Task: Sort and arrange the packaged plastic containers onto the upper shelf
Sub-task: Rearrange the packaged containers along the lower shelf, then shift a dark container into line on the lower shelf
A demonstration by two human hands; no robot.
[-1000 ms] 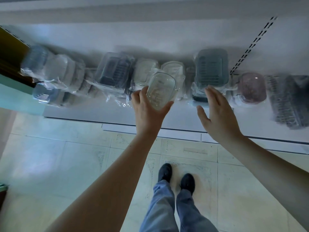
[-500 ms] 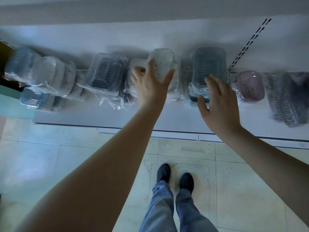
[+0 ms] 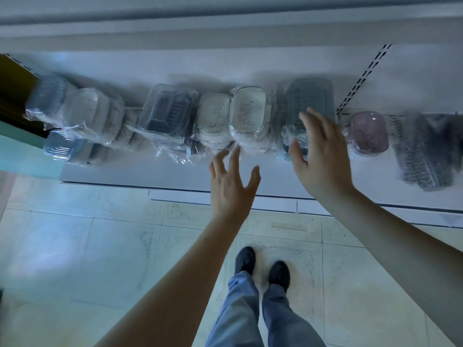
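Since a second ago my left hand [image 3: 231, 181] has let go of the clear container [image 3: 248, 112], now standing on the shelf [image 3: 130, 172] between its clear twin [image 3: 214, 116] and the grey box [image 3: 309, 101]. Left fingers are spread, holding nothing; my right hand [image 3: 322, 156] hovers flat, fingers loosely apart, before the grey box. Loose wrap could snag a fingertip and topple it. I count two clear tubs here, one pink [image 3: 368, 132]

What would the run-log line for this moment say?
left hand: open, empty, below clear container | right hand: open, over grey container | clear container: on shelf
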